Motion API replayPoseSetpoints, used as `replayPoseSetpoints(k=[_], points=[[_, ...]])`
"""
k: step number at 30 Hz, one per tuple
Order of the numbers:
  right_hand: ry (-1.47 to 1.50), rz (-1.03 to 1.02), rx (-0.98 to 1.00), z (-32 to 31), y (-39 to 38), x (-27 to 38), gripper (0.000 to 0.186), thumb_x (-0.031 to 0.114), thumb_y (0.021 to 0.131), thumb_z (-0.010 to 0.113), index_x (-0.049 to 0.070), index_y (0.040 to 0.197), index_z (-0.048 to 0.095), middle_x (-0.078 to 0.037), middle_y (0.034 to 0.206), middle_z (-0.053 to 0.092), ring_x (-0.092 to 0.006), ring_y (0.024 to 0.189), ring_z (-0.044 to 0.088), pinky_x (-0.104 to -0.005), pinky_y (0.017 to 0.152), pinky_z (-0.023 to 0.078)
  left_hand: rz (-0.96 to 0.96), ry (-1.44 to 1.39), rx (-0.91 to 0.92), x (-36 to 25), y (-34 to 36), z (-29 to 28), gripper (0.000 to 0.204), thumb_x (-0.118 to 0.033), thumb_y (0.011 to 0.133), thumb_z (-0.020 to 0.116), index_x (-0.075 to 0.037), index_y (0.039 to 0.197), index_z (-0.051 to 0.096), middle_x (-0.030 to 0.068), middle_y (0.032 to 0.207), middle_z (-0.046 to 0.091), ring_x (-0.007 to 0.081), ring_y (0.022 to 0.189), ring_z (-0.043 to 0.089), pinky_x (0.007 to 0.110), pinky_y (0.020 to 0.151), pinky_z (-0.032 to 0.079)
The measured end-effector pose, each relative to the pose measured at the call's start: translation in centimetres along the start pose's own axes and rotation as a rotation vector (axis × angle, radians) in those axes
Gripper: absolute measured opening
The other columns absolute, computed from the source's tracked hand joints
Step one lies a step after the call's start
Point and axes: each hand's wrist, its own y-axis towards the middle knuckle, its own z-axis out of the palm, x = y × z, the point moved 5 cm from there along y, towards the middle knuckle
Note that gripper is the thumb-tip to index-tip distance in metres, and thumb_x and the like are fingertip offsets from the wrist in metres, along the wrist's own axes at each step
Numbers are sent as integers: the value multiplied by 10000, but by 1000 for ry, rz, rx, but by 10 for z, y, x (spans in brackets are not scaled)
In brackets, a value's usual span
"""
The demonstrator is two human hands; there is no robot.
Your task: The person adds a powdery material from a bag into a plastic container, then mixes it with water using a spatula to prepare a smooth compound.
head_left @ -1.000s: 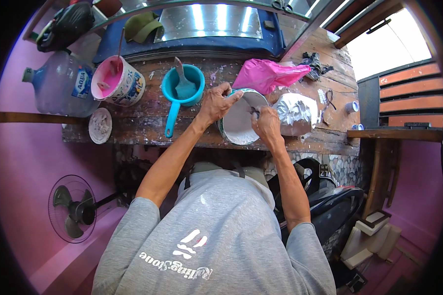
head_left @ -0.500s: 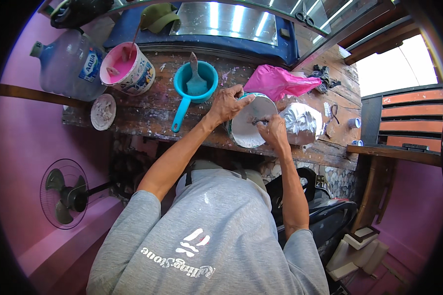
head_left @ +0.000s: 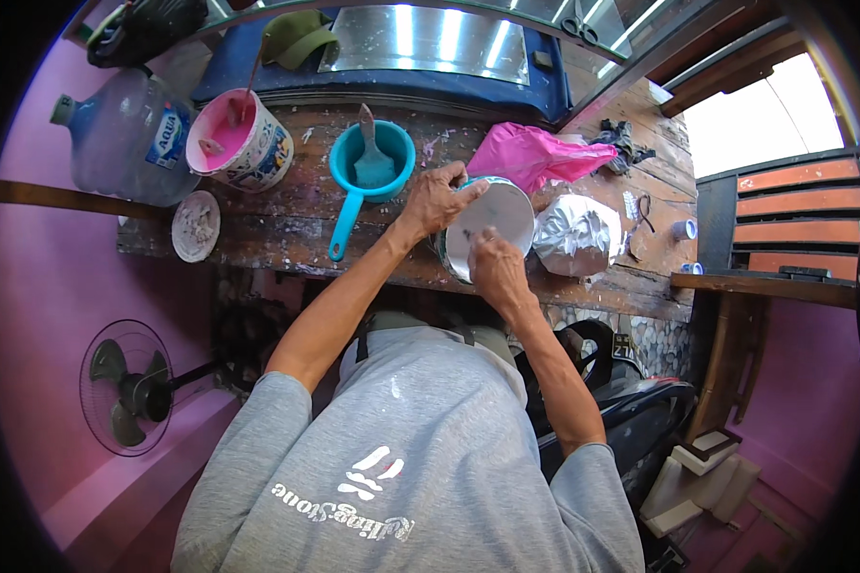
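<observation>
My left hand (head_left: 442, 199) is closed on the far-left rim of a round tub (head_left: 506, 215) of pale, off-white paint, its thumb lying over the edge. My right hand (head_left: 497, 260), slightly blurred, is curled over the tub's near part around a dark stirring tool that is mostly hidden. To the left stand a turquoise dipper (head_left: 349, 218) with a paintbrush (head_left: 373, 164) in it and a white bucket (head_left: 263, 153) of pink paint. Right of the tub lies a crumpled silvery-white bundle (head_left: 578, 234); behind it, a pink plastic bag (head_left: 535, 151).
A paint-spattered wooden table (head_left: 287, 229) carries a large water jug (head_left: 110, 143), a round lid (head_left: 197, 225) and small blue-white containers (head_left: 683, 229). A glass-and-metal frame with scissors (head_left: 579, 29) spans the back. A fan (head_left: 124, 387) is low left; a motorcycle (head_left: 631, 430) stands below right.
My right hand has moved leftward and a little toward me within the tub, circling with the tool. My left hand stays on the rim. The view has shifted slightly.
</observation>
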Motion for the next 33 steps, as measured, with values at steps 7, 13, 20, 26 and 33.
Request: replayPoseSetpoints(k=[7,13,20,26,33], points=[[-46,38,60,-22,-3,-6,179,51,789,556,-21,945,606,-219,929,585,-362,773,632,-440,670,517,-41,-10,7,3,-2,-3,482,-445,832,678,-33,675,480,12,578,381,114,568,365,302,506,338],[-112,-66,26,-4,-3,3,200,28,804,497,-42,959,601,-229,960,596,-341,758,650,-425,666,523,-10,-6,-1,-3,-2,-3,475,-431,833,673,-20,682,490,84,563,413,181,529,387,347,504,364],[-16,94,8,-32,-3,-12,144,48,788,534,-35,890,592,-249,922,596,-376,749,650,-439,653,528,-58,14,7,-4,-4,-5,484,-427,850,665,-36,664,447,1,588,350,101,579,341,303,502,325],[-2,184,25,-10,-14,-33,141,60,777,529,-33,853,602,-264,874,613,-416,787,636,-490,704,516,3,40,0,-12,-5,1,466,-403,859,661,-29,670,458,20,578,340,114,563,340,313,496,325],[429,207,3,-18,-11,-9,150,104,720,606,-42,712,636,-280,778,624,-413,812,628,-494,749,484,-19,35,-2,-10,-5,3,452,-389,858,669,-31,670,468,18,574,347,118,561,335,314,492,323]])
